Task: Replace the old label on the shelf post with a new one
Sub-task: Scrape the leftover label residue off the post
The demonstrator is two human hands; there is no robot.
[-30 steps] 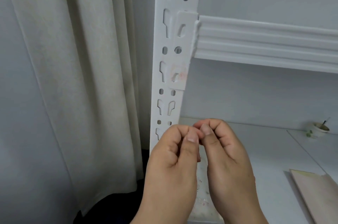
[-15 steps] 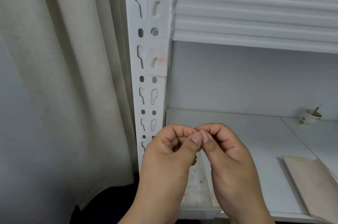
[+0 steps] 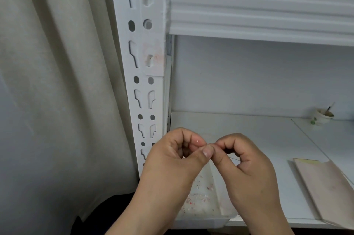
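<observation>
A white slotted shelf post (image 3: 147, 73) stands beside a cream curtain (image 3: 57, 62), the lower shelf (image 3: 239, 129) behind my hands. The old label (image 3: 154, 56) is mostly off (only a faint pinkish residue shows on the post), and scraps lie in a white tray (image 3: 203, 223) below. My left hand (image 3: 172, 160) and right hand (image 3: 247, 165) curl tight, fingertips meeting on something tiny; I cannot tell what. A scrap could stick to my skin, or fall outside the tray if my grip slackens.
</observation>
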